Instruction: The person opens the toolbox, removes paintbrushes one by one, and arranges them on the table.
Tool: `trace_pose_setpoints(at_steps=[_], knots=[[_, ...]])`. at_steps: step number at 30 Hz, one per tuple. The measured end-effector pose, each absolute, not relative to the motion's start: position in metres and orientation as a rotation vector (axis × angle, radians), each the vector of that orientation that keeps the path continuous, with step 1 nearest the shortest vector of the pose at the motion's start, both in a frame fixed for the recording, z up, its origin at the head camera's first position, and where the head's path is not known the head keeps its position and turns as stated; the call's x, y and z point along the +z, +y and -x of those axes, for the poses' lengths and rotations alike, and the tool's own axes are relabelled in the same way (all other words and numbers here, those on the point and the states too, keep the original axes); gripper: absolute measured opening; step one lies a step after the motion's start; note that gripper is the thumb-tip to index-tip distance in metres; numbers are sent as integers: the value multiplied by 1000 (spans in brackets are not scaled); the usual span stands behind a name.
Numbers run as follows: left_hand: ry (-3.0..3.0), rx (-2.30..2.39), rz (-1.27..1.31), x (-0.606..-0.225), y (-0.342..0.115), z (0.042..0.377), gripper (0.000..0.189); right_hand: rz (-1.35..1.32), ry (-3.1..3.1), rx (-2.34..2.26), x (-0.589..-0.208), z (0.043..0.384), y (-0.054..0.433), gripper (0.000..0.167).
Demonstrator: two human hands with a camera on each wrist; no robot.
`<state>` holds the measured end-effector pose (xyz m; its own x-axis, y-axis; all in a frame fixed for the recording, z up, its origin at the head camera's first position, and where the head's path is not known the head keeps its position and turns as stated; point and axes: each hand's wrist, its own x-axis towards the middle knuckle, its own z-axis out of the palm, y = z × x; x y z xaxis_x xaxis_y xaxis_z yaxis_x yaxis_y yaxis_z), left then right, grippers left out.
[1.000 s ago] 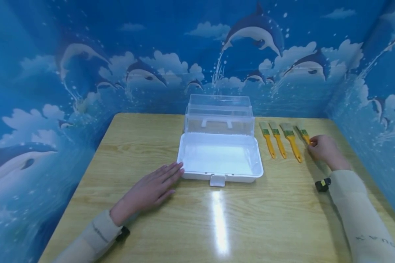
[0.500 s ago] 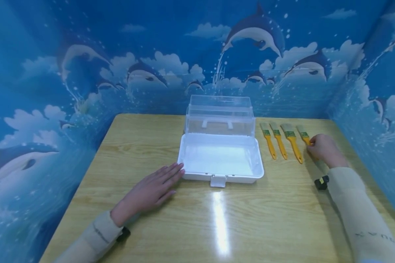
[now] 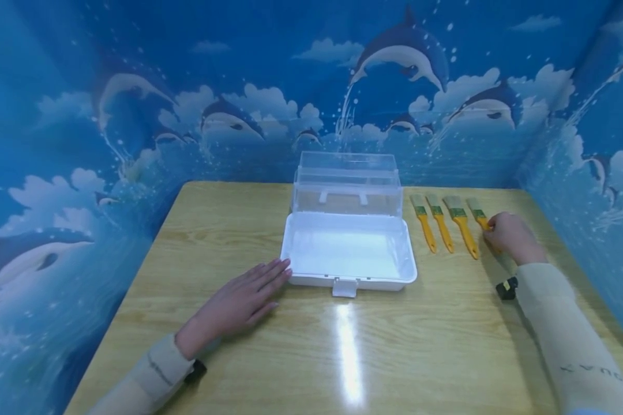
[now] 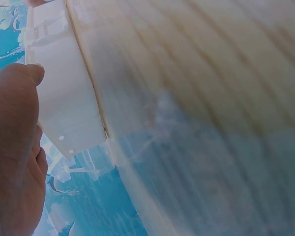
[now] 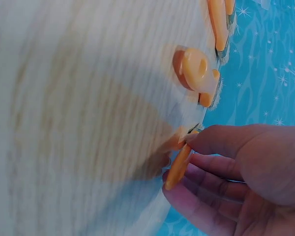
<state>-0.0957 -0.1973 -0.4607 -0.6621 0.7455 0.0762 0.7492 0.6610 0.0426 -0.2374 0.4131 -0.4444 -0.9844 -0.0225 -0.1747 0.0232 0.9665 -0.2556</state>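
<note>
A white plastic box [image 3: 348, 245] stands on the table with its clear lid [image 3: 346, 183] raised at the back. My left hand [image 3: 239, 300] lies with straight fingers, the fingertips at the box's front left corner. In the left wrist view the left hand [image 4: 14, 132] overlaps the white box wall [image 4: 64, 88]. My right hand [image 3: 514, 236] pinches the orange handle of the rightmost paintbrush [image 3: 479, 213], whose bristles point toward the back wall. In the right wrist view the right hand [image 5: 236, 177] has thumb and fingers on that handle [image 5: 179, 167].
Three more paintbrushes lie in a row between box and right hand: a left one [image 3: 424, 225], a middle one [image 3: 440, 223] and a wider one [image 3: 461, 226]. A latch [image 3: 345, 287] hangs at the box front. A dolphin-print backdrop [image 3: 270, 104] borders the wooden table [image 3: 420, 346].
The rightmost paintbrush has tilted down and settled into line beside the others, the right hand moving slightly with it. My left hand stays at the box corner.
</note>
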Motion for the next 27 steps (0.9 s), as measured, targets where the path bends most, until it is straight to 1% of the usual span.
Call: trace_pose_setpoints(at_steps=[6,14,27], knots=[[-2810,-123,1262,-460,-197,95,68,0,2926,-390,-445,237,413,40],[-2815,-125,1265,-461,-197,94,68,29,2937,-396,-447,237,414,36],[-2766,-117,1275,-465,-198,96,68,22,2938,-405,-453,236,419,41]])
